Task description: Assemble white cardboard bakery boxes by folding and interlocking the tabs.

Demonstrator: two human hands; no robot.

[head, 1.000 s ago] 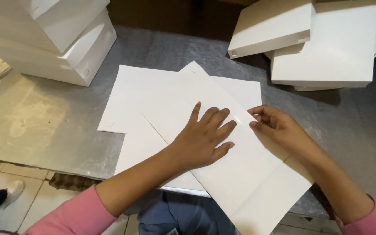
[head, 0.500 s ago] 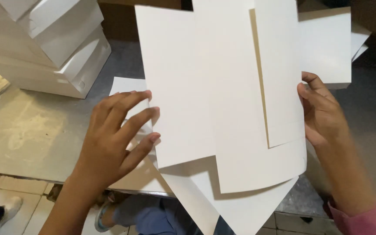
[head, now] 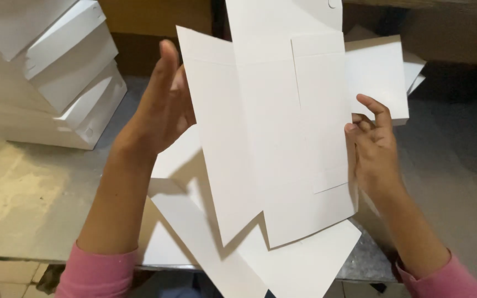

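Raised upright at frame centre: a flat white card blank (head: 282, 138), cut into flaps, top edge running off the upper frame, lower edge jagged and hanging just above the sheets (head: 194, 232) on the table (head: 23, 204).

Left hand (head: 164, 107) at the blank's left edge, upper left of centre, fingers straight and spread open, pressed flat against the edge rather than curled round it. Right hand (head: 374, 146) at the right edge, right of centre, fingers bent and closed on the narrow side flap, thumb hidden behind the card.

Lying flat beneath, from centre to the lower edge of the frame: more white sheets, one corner jutting past the table's front edge at lower centre.

Upper left: a stack of folded white boxes (head: 56, 72), close to the left forearm, little room on that side. Upper right, behind the blank: further white boxes (head: 382, 77), partly covered, just beyond the right fingers.

Bare grey table at left of frame and at right beyond the right wrist, open on both sides. Pink sleeves (head: 97, 273) at the lower corners.
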